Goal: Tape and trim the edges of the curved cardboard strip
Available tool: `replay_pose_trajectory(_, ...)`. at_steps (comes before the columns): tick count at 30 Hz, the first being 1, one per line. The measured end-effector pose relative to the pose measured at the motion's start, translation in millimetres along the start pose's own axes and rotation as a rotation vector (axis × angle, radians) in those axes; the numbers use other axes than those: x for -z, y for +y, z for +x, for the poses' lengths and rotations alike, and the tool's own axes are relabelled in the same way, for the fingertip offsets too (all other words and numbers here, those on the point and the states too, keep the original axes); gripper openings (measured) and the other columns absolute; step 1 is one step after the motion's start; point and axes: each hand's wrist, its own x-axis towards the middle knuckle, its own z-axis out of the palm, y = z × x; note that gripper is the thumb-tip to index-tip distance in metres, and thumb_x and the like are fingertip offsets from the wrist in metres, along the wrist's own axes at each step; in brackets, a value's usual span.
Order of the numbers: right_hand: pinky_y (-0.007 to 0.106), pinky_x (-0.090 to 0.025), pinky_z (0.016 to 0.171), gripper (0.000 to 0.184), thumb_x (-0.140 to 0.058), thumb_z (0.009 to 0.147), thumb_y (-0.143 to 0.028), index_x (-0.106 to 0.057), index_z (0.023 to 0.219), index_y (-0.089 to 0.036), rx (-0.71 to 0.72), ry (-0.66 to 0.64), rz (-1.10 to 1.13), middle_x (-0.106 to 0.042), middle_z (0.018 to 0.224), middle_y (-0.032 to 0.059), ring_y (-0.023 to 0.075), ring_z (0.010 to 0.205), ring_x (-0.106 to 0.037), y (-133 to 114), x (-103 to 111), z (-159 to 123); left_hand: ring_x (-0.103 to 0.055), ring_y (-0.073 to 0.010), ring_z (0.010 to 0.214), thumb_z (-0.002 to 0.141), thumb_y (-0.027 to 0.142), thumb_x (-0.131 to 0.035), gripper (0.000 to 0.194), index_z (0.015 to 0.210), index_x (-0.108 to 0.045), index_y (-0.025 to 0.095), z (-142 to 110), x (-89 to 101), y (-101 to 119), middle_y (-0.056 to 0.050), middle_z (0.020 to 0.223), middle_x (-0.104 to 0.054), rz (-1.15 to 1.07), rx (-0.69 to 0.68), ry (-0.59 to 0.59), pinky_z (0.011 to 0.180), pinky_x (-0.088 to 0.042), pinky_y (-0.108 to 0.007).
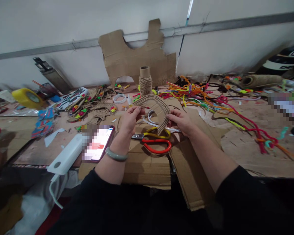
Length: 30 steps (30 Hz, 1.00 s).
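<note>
Above the cardboard, a curved band of several jute cords [163, 107] is held up between my two hands, arching away from me. My left hand [131, 119] pinches its left end with thumb and fingertips. On the other side, my right hand [182, 121] grips the band's outer edge, near where it bends down to its right end. Below the band lie scissors [159, 152] with red and yellow handles, blades pointing left. A white ring [149, 117] shows partly behind the band. Beyond it stands a spool of jute twine [145, 86].
Cardboard sheets [147, 178] lie under my hands. A lit phone [99, 143] and white power strip [66, 156] are at left, near jute pieces with coloured bits [85, 104]. Coloured cords [193, 88] spread rightward. Cut cardboard [139, 60] leans on the wall.
</note>
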Motion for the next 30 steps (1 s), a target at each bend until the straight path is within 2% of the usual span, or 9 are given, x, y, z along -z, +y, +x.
replay_pose_trajectory(4, 0.020, -0.040, 0.048, 0.028, -0.075, 0.058, -0.036, -0.059, 0.075, -0.020, 0.034, 0.004, 0.004, -0.057, 0.064, -0.0045, 0.0061, 0.050, -0.047, 2, 2, 0, -0.062, -0.0082, 0.060, 0.059, 0.041, -0.082, 0.034, 0.072, -0.062, 0.017, 0, 0.4, 1, 0.002, 0.064, -0.067, -0.003, 0.069, -0.018, 0.057, -0.043, -0.018)
replay_pose_trajectory(7, 0.021, -0.041, 0.049, 0.026, -0.073, 0.062, -0.037, -0.059, 0.074, -0.019, 0.036, -0.046, -0.069, -0.058, 0.063, -0.0032, 0.0073, 0.050, -0.050, 5, 5, 2, -0.063, -0.0090, 0.061, 0.061, 0.041, -0.082, 0.033, 0.075, -0.064, 0.017, -1, -0.6, 2, 0.000, 0.068, -0.069, -0.011, 0.075, -0.043, 0.055, -0.044, -0.018)
replay_pose_trajectory(13, 0.021, -0.040, 0.047, 0.024, -0.071, 0.065, -0.038, -0.058, 0.069, -0.019, 0.086, -0.072, -0.156, -0.055, 0.058, -0.0035, 0.0081, 0.049, -0.050, 8, 5, 3, -0.065, -0.0102, 0.061, 0.068, 0.030, -0.078, 0.020, 0.075, -0.065, 0.016, -6, -6.5, 4, -0.002, 0.074, -0.071, -0.073, 0.082, -0.098, 0.066, -0.051, -0.023)
replay_pose_trajectory(18, 0.021, -0.042, 0.047, 0.035, -0.076, 0.062, -0.048, -0.058, 0.068, -0.019, 0.039, -0.091, -0.175, -0.059, 0.058, -0.0019, 0.0083, 0.049, -0.052, 8, 5, 3, -0.063, -0.0094, 0.056, 0.079, 0.023, -0.065, 0.014, 0.069, -0.060, 0.016, -5, -6.5, 7, 0.000, 0.064, -0.068, -0.114, 0.099, 0.003, 0.062, -0.050, -0.022)
replay_pose_trajectory(21, 0.020, -0.042, 0.047, 0.039, -0.077, 0.063, -0.053, -0.057, 0.070, -0.020, 0.026, 0.001, -0.068, -0.063, 0.061, -0.0013, 0.0076, 0.049, -0.052, 8, 7, 5, -0.062, -0.0078, 0.053, 0.082, 0.020, -0.058, 0.014, 0.069, -0.057, 0.017, 0, -2.4, 9, 0.002, 0.059, -0.064, -0.176, 0.071, 0.110, 0.056, -0.047, -0.018)
replay_pose_trajectory(24, 0.019, -0.042, 0.048, 0.031, -0.076, 0.067, -0.046, -0.059, 0.071, -0.020, 0.021, 0.112, -0.036, -0.061, 0.059, -0.0022, 0.0070, 0.049, -0.051, 12, 9, 10, -0.059, -0.0060, 0.049, 0.081, 0.021, -0.057, 0.013, 0.069, -0.056, 0.017, 4, 2.0, 10, 0.003, 0.057, -0.062, -0.215, 0.070, 0.195, 0.053, -0.045, -0.016)
replay_pose_trajectory(27, 0.020, -0.043, 0.049, 0.023, -0.074, 0.071, -0.038, -0.059, 0.069, -0.019, 0.000, 0.167, -0.120, -0.060, 0.057, -0.0022, 0.0074, 0.048, -0.051, 23, 11, 16, -0.058, -0.0049, 0.049, 0.079, 0.024, -0.059, 0.013, 0.069, -0.055, 0.017, 6, 3.1, 11, 0.004, 0.057, -0.060, -0.233, 0.074, 0.228, 0.052, -0.045, -0.015)
replay_pose_trajectory(30, 0.020, -0.037, 0.041, 0.023, -0.070, 0.073, -0.037, -0.057, 0.066, -0.019, -0.031, 0.201, -0.179, -0.058, 0.054, -0.0028, 0.0075, 0.044, -0.048, 31, 11, 24, -0.057, -0.0047, 0.048, 0.078, 0.022, -0.058, 0.011, 0.069, -0.055, 0.017, 3, 0.4, 12, 0.004, 0.056, -0.059, -0.271, 0.078, 0.237, 0.051, -0.044, -0.015)
